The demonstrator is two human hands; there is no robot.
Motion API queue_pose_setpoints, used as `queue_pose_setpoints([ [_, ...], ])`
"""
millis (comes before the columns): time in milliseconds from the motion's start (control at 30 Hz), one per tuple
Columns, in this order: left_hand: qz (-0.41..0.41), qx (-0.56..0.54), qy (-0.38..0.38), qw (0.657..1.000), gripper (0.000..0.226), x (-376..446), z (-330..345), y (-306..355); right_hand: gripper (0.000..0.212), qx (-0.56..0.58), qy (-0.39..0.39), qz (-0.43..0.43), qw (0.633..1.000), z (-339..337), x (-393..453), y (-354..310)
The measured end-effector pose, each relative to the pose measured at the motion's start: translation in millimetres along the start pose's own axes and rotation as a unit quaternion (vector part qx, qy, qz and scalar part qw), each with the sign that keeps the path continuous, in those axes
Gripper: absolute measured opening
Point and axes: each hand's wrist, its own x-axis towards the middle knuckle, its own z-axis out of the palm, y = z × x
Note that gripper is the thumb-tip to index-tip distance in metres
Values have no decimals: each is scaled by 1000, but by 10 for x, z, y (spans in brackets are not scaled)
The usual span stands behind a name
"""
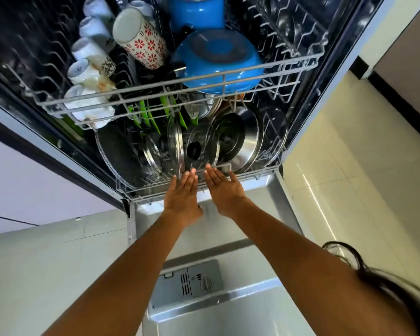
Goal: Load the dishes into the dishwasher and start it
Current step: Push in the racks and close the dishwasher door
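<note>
A person leans over an open dishwasher, seen from a head-worn camera looking down along both bare forearms. The left hand (pixel 182 193) and right hand (pixel 224 187) reach forward side by side, fingers straight and spread a little, holding nothing. Their fingertips meet the front rail of the lower rack (pixel 155 190), which sits at the mouth of the machine just above the inner edge of the lowered door (pixel 228 311).

The lower rack holds several lids standing on edge: a glass lid with a black knob (pixel 203 147), another clear lid (pixel 175 146) left of it, and steel lids (pixel 240 139) to the right. A dark round pan (pixel 118 154) fills the left side. Green-handled utensils (pixel 153 116) stand behind them.

The upper rack (pixel 170 89) is pulled partway out above. In it lie a blue bowl (pixel 217 60) turned upside down, a blue pot (pixel 196 12) behind that, a tall mug with red flower print (pixel 141 38) tipped on its side, and a row of white cups (pixel 90 53) along the left edge.

On the door, the grey detergent dispenser (pixel 189 283) with a round cap faces up. Pale floor tiles (pixel 349 154) show on the right, and a lock of dark hair (pixel 378 282) hangs at the lower right.
</note>
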Motion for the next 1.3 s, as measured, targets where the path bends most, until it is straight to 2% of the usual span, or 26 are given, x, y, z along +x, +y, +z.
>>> queue_pose_setpoints([
  [233, 17, 35, -1, 999, 79, 237, -51, -204, 89, -2, -7, 1, 1000, -83, 261, 61],
  [367, 23, 21, -26, 999, 76, 242, -142, -244, 90, 48, 12, -9, 999, -93, 182, 94],
  [433, 15, 18, 5, 1000, 71, 159, -177, -225, 88, 75, 54, -6, 996, -69, 33, 70],
  [533, -8, -2, 105, 994, 64, -196, -44, -137, 83, 126, 97, 7, 987, 71, -340, 4],
  [667, 17, -121, 149, 981, 64, -966, 415, 211, 80, 194, 132, 39, 971, 449, -1010, -132],
  [767, 37, -210, 223, 951, 52, -1714, 945, 525, 87, 228, 213, 54, 949, 859, -1632, -346],
  [800, 34, -243, 218, 945, 50, -1976, 1073, 602, 88, 242, 230, 59, 941, 1011, -1833, -405],
  [867, 33, -254, 185, 949, 57, -2403, 1417, 781, 90, 254, 227, 56, 939, 1275, -2261, -534],
  [1000, 43, -248, 167, 953, 52, -3111, 1885, 1046, 89, 222, 197, 55, 953, 1668, -3066, -743],
  [1133, 24, -248, 191, 949, 56, -3674, 2222, 1378, 85, 205, 172, 75, 961, 2069, -3708, -986],
  [1300, 33, -225, 189, 955, 48, -3930, 2696, 1748, 86, 198, 128, 65, 970, 2635, -4114, -1310],
])
